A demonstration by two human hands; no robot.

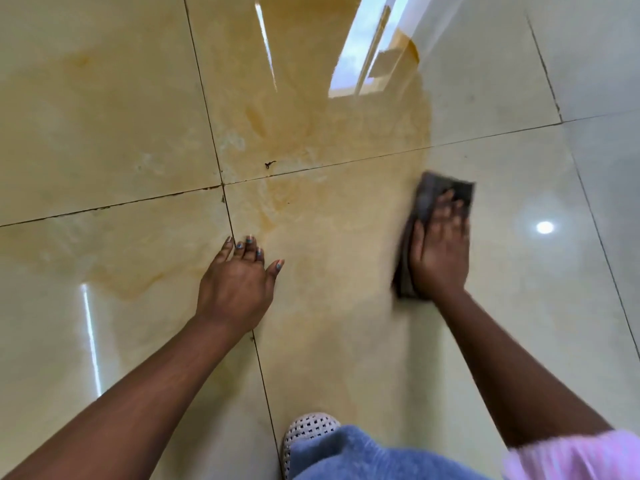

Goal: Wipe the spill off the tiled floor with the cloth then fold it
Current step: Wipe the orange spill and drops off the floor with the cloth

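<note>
A wide yellow-brown spill spreads over the glossy cream tiled floor, thickest at the top centre and thinly smeared toward me. My right hand presses flat on a dark grey cloth at the spill's right edge; both are motion-blurred. The cloth looks folded and shows past my fingertips and along my thumb side. My left hand rests on the floor with its fingers spread, on a grout line in the smeared area, holding nothing.
Dark grout lines cross near the middle, with a small dark speck of debris beside them. My white perforated shoe and blue trouser leg are at the bottom edge. Window and lamp reflections glare on the tiles.
</note>
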